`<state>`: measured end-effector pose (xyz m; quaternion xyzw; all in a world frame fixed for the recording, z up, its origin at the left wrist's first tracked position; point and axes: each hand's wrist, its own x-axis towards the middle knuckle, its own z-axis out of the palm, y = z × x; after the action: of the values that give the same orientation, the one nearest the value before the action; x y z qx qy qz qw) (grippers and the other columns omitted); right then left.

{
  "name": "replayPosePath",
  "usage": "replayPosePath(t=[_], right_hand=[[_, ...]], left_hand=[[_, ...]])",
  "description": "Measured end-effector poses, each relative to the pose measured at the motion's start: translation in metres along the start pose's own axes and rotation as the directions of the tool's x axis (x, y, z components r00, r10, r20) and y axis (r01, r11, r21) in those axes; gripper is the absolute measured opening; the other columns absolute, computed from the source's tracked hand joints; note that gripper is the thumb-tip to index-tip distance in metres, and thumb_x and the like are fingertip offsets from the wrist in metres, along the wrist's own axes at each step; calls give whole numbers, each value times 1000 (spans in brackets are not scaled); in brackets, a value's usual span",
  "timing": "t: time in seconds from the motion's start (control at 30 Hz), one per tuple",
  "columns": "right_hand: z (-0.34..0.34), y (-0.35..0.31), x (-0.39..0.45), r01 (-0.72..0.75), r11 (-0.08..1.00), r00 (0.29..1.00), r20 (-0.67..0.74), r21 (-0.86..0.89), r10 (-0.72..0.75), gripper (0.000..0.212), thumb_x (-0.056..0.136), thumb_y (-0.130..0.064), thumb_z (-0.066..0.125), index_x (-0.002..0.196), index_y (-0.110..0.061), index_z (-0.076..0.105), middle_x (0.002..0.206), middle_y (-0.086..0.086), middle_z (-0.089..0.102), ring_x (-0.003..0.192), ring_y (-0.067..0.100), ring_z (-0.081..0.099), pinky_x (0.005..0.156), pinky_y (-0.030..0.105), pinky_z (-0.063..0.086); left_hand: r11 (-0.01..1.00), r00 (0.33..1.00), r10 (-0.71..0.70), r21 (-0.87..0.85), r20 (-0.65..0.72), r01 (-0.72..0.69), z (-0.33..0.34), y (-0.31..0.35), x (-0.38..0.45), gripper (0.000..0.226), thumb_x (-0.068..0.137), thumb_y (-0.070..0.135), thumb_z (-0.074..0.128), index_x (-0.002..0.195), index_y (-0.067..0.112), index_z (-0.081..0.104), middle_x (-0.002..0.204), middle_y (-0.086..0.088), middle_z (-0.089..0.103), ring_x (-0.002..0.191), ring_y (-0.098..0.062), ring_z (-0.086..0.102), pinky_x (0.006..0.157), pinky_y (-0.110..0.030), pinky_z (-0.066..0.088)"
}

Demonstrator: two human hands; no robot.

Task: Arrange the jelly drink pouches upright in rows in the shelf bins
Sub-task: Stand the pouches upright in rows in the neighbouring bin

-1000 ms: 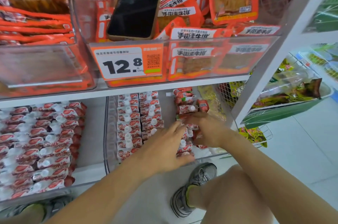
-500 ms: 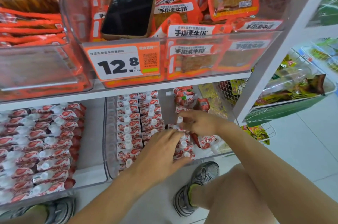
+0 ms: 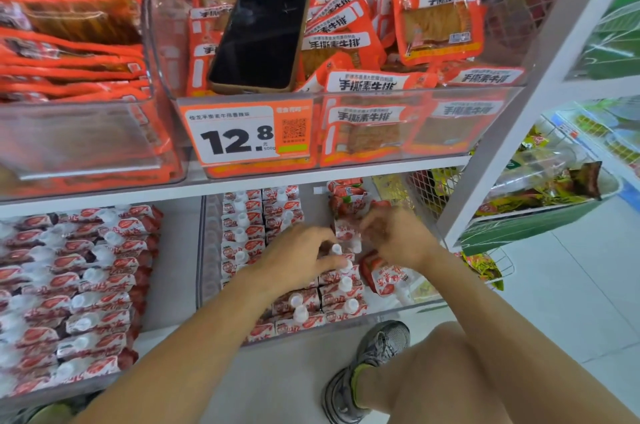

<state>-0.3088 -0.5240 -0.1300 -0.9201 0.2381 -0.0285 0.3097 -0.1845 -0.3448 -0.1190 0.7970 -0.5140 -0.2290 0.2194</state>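
Observation:
Red-and-white jelly drink pouches with white caps stand in rows in a clear bin on the lower shelf. My left hand rests open on the middle rows, thumb stretched toward the right-hand row. My right hand is closed on a pouch at the far end of that row; its fingers are blurred. Just right of the row, one pouch lies on its side. Several loose pouches are heaped at the bin's back.
A second bin at left is packed with the same pouches. Above, clear bins hold orange snack packs, a black phone and a 12.8 price tag. A white shelf post stands right. My shoe is below.
My right hand has lifted a pouch from the loose ones and carried it back along the right-hand row. My left hand slid slightly back over the rows. The camera tilted up.

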Motion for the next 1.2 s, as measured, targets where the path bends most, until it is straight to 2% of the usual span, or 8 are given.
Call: replayPosePath(t=[0.13, 0.37, 0.6, 0.83, 0.97, 1.07, 1.13, 1.2], right_hand=[[7, 2, 12, 90, 957, 990, 127, -277, -56, 53, 74, -18, 76, 123, -27, 58, 126, -1, 58, 113, 20, 57, 90, 39, 53], [17, 2, 25, 310, 736, 945, 278, -602, -171, 65, 73, -19, 76, 132, -35, 52, 133, -4, 54, 121, 21, 54, 98, 38, 48], [20, 10, 31, 380, 778, 909, 356, -499, -216, 77, 63, -37, 87, 132, -25, 56, 140, -2, 47, 129, 24, 42, 103, 41, 44], [1, 2, 29, 196, 916, 957, 272, -351, -100, 58, 79, -17, 71, 135, -18, 57, 129, 3, 64, 118, 23, 59, 86, 22, 44], [-3, -10, 31, 106, 993, 993, 40, 52, -108, 38, 83, -3, 67, 121, -7, 66, 110, 7, 74, 100, 11, 68, 83, 8, 47], [7, -8, 33, -17, 936, 998, 64, 351, -6, 33, 81, -9, 78, 112, -11, 67, 101, 8, 73, 93, 14, 69, 86, 25, 55], [13, -3, 35, -23, 973, 983, 183, 228, -20, 24, 82, -15, 78, 104, -12, 69, 103, 3, 72, 95, 14, 67, 87, 30, 54], [16, 0, 35, 33, 989, 965, 252, 143, -68, 17, 87, -18, 73, 103, -15, 70, 103, -7, 71, 96, 6, 64, 86, 22, 50]], left_hand=[[1000, 1000, 0, -24, -20, 0, 2, -3, 0, 25, 88, 44, 65, 103, 24, 70, 95, 6, 72, 79, -7, 61, 69, -24, 48], [1000, 998, 15, -13, -68, -15, 8, -4, -6, 23, 92, 41, 60, 107, 25, 69, 97, 5, 72, 82, -9, 63, 68, -23, 44], [999, 999, 31, -17, -14, -31, 6, -9, -6, 23, 90, 44, 62, 105, 29, 68, 97, 6, 71, 86, -10, 63, 76, -29, 51], [999, 999, 40, -16, -12, -41, 5, -10, -7, 22, 90, 44, 61, 105, 28, 68, 98, 8, 71, 86, -9, 62, 76, -28, 50], [998, 997, 65, 3, -45, -65, 7, -11, -6, 22, 91, 44, 60, 105, 30, 68, 97, 8, 72, 85, -9, 63, 74, -26, 50], [997, 994, 79, 3, -75, -79, 8, -11, -5, 22, 92, 44, 59, 104, 29, 68, 98, 9, 71, 85, -9, 63, 77, -30, 52], [996, 990, 94, 7, -102, -94, 10, -10, -6, 22, 92, 44, 57, 103, 28, 68, 97, 9, 70, 85, -10, 63, 78, -32, 52], [994, 986, 111, 8, -128, -111, 12, -10, -9, 23, 93, 44, 56, 103, 27, 68, 94, 9, 67, 85, -10, 59, 79, -34, 50]])
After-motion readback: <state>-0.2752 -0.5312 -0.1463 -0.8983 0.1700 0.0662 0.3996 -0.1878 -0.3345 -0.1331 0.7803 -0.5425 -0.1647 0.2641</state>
